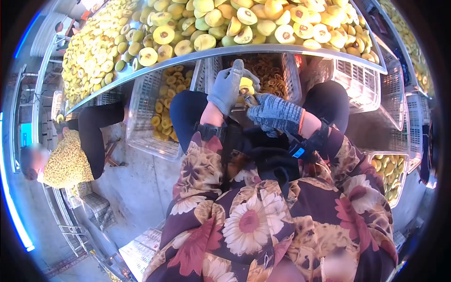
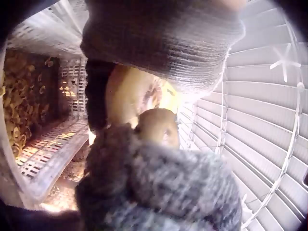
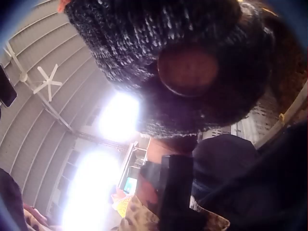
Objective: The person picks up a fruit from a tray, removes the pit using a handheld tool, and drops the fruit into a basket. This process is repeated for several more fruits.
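Note:
In the head view, my left hand [image 1: 226,88], in a plain grey glove, holds a yellow, peach-like fruit half [image 1: 246,84] with the thumb raised. My right hand [image 1: 274,113], in a grey-blue knit glove, is close beside it, its fingers curled round a small tool. The round end of the tool's handle [image 3: 187,70] shows in the right wrist view; its working end is hidden. Up close in the left wrist view, the pale fruit lies between both gloves, and a tan rounded tip [image 2: 159,127] from the right glove is right at its cut face.
A metal-edged table [image 1: 225,51] heaped with fruit halves [image 1: 213,18] spans the front. Below it stand a crate of fruit pieces [image 1: 136,127] and one of brownish scraps [image 1: 270,70]. White crates [image 1: 357,87] stand at right. Another person [image 1: 68,157] sits at left.

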